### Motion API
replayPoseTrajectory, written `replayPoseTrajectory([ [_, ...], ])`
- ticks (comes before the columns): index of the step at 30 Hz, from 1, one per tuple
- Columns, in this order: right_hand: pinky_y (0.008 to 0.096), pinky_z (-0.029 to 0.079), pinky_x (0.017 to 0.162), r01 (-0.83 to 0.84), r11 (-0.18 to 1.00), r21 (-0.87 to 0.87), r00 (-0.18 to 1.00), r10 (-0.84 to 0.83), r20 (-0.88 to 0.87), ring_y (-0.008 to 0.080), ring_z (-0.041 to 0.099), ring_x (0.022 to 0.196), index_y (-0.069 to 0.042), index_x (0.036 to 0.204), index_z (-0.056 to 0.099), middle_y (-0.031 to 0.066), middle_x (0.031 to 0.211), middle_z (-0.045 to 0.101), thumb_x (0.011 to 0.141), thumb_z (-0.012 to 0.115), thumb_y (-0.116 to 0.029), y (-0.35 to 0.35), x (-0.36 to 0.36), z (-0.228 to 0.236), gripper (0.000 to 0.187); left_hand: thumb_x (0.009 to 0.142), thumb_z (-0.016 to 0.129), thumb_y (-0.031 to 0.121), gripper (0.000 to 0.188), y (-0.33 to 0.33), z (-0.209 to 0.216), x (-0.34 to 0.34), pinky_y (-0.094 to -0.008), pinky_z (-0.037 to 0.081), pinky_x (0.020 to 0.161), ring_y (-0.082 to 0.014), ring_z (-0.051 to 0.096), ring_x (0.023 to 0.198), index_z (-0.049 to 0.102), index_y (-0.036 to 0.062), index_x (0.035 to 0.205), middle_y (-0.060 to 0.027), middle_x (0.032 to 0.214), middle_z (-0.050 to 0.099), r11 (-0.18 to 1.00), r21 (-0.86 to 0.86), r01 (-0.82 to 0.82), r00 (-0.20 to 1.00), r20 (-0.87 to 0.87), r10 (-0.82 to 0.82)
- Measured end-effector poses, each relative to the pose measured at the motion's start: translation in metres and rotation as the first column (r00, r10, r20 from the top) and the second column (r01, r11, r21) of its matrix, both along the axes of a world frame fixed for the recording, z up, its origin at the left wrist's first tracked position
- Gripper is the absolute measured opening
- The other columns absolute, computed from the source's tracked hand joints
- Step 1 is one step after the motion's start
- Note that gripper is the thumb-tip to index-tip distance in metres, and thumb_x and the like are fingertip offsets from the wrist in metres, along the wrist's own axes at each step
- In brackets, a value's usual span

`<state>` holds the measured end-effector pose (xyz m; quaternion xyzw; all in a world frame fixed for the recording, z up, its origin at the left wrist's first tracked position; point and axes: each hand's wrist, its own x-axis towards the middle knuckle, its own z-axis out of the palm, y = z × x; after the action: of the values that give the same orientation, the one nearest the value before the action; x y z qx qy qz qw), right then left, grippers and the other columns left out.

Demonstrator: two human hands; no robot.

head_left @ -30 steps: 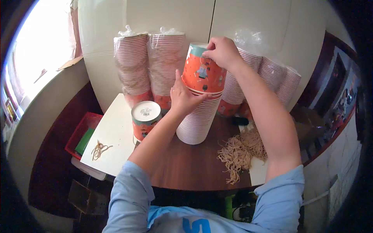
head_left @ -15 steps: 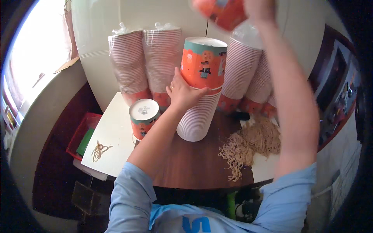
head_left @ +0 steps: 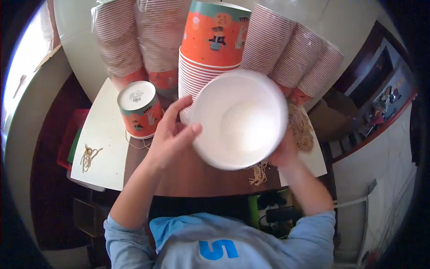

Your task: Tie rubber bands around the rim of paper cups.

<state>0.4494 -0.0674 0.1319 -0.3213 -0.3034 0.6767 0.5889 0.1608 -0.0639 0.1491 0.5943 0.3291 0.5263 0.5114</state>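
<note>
Your right grip (head_left: 284, 151) has the paper tub (head_left: 239, 120) pinched from its right side, contact hidden behind it; tub's axis tips up at you, mouth first, and your left grip (head_left: 166, 140), spread, is right by the opposite rim

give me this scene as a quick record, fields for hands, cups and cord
held cup: white inside, mouth turned toward the camera
right hand: grips the held cup's lower right, fingers mostly hidden
left hand: open at its left edge, contact unclear
cup stack: nested upside down, behind the held cup
single cup: orange and green, upside down, left of the stack
cord pile: tan, right of the held cup
</note>
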Motion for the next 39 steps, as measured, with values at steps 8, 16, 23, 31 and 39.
replayPoseTrajectory([
  [8,0.0355,0.050,0.070,-0.264,0.961,0.078,0.262,-0.006,0.965,0.0231,0.062,0.081,-0.006,0.088,0.065,0.0089,0.092,0.062,0.085,0.061,-0.020,0.020,-0.001,-0.087,0.015,0.071,0.040,-0.009,0.056,-0.038,-0.035,-0.049,-0.0272,0.047,0.087,-0.0163,0.060,0.101,0.048,-0.0040,0.127,-0.0110,0.108,0.062,0.969,-0.144,-0.202,0.948,-0.277,0.157],
  [16,0.0407,0.047,0.080,-0.401,0.912,0.079,-0.467,-0.278,0.840,0.0329,0.057,0.093,-0.010,0.081,0.069,0.0137,0.094,0.061,0.075,0.063,-0.025,0.106,0.027,-0.071,0.018,0.074,0.046,-0.004,0.052,-0.046,-0.056,-0.046,-0.0285,0.050,0.078,-0.0166,0.063,0.090,0.049,-0.0047,0.125,-0.0136,0.105,0.063,0.951,-0.207,-0.230,0.931,-0.330,0.153],
  [23,0.0408,0.047,0.085,-0.280,0.944,-0.171,-0.806,-0.135,0.577,0.0318,0.058,0.103,-0.010,0.089,0.072,0.0164,0.108,0.064,0.068,0.067,-0.037,0.145,0.014,-0.090,0.034,0.078,0.063,0.006,0.045,-0.064,-0.054,-0.050,-0.0222,0.044,0.055,-0.0072,0.054,0.067,0.052,-0.0020,0.122,-0.0084,0.108,0.059,0.931,-0.106,-0.350,0.867,-0.412,0.279],
  [31,0.0306,0.051,0.072,-0.343,0.934,0.102,0.541,0.107,0.834,0.0168,0.064,0.077,-0.003,0.085,0.060,0.0070,0.083,0.066,0.082,0.061,-0.014,0.143,0.018,0.000,0.012,0.078,0.063,0.001,0.037,-0.064,-0.038,-0.067,-0.0217,0.042,0.058,-0.0072,0.050,0.068,0.058,-0.0002,0.114,-0.0075,0.104,0.058,0.940,0.054,-0.336,0.880,-0.337,0.334],
  [39,0.0236,0.050,0.064,-0.467,0.876,0.121,0.644,0.243,0.725,0.0100,0.060,0.065,-0.004,0.088,0.055,0.0016,0.075,0.060,0.088,0.057,-0.013,0.068,-0.028,0.123,0.009,0.082,0.067,0.015,0.038,-0.009,0.022,-0.006,-0.0293,0.045,0.083,-0.0170,0.055,0.099,0.057,0.0009,0.116,-0.0107,0.107,0.060,0.950,0.291,-0.110,0.945,-0.266,0.191],
])
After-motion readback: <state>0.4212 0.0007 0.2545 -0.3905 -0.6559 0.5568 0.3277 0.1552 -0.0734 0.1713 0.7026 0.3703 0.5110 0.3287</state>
